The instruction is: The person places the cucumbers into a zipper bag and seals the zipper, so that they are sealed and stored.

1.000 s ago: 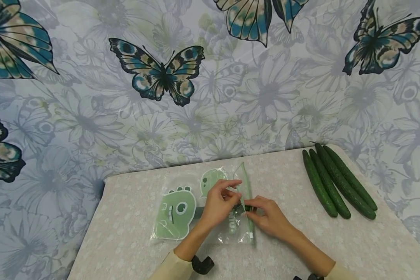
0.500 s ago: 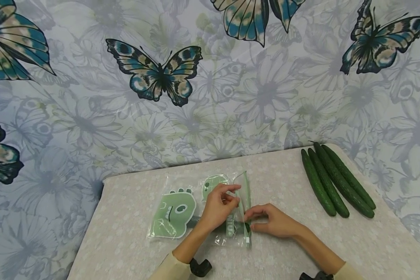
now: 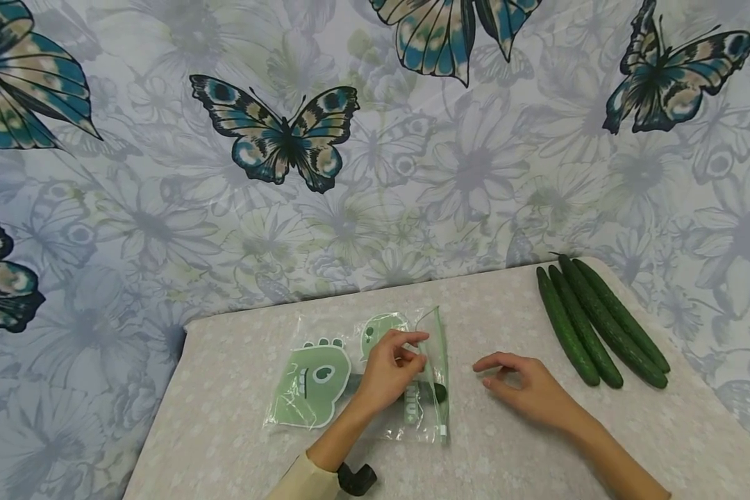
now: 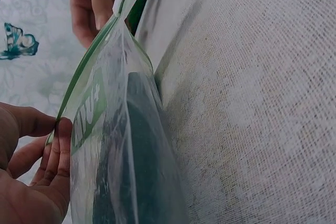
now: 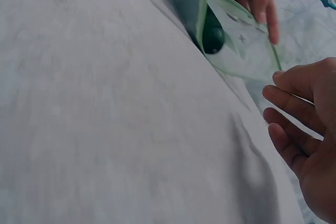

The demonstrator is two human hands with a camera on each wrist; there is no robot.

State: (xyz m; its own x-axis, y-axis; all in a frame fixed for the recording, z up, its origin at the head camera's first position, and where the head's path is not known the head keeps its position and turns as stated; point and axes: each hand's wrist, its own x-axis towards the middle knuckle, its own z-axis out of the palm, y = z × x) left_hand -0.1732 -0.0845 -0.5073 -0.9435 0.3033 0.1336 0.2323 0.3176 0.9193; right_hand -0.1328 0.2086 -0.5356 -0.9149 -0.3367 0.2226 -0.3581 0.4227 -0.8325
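A clear zip bag (image 3: 312, 389) with green dinosaur prints lies on the table, its green-edged mouth toward the right. One cucumber (image 3: 436, 393) is inside, its dark end near the mouth; the left forearm and hand cover part of it in the head view. My left hand (image 3: 392, 368) pinches the upper edge of the bag's mouth between thumb and fingers and holds it raised, as the left wrist view shows. Apart from the bag, to its right, my right hand (image 3: 528, 389) hovers with loosely bent fingers and nothing in them. In the right wrist view the cucumber (image 5: 212, 35) shows through the parted mouth.
Several cucumbers (image 3: 590, 319) lie side by side at the table's right end. A pale patterned cloth covers the table (image 3: 225, 375). Behind it hangs a butterfly-print curtain (image 3: 387, 208). A white slider (image 3: 443, 430) sits at the near end of the bag's zip.
My right hand has let go of the cucumber at the bag's mouth and drawn away to the right. The cucumber's end now lies inside the bag. My left hand keeps its hold.
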